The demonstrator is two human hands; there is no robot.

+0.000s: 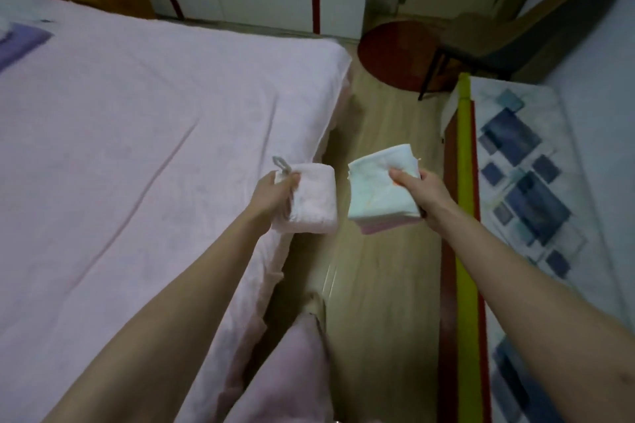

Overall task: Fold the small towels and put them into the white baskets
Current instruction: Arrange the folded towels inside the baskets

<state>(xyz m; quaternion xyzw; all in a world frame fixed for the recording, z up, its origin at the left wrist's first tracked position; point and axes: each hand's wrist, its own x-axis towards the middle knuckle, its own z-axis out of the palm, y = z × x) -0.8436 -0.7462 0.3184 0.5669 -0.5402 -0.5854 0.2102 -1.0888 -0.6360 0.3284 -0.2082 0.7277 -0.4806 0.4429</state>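
My left hand (pixel 275 189) grips a folded pale pink towel (pixel 311 204) with a grey hanging loop at its top left corner, held over the bed's right edge. To its right, my right hand (pixel 421 191) holds a folded stack of towels (pixel 379 194), white on top with a pink layer showing underneath, thumb on the top face. Both bundles hang in the air above the wooden floor strip between the bed and a side surface. No white basket shows in this view.
A bed with a pink sheet (pixel 137 148) fills the left. A purple cloth (pixel 20 43) lies at its far left. On the right are a blue-diamond patterned mat (pixel 525 182) with a yellow-green edge bar (pixel 465 182), a round red stool (pixel 395 51) and a chair (pixel 515 38).
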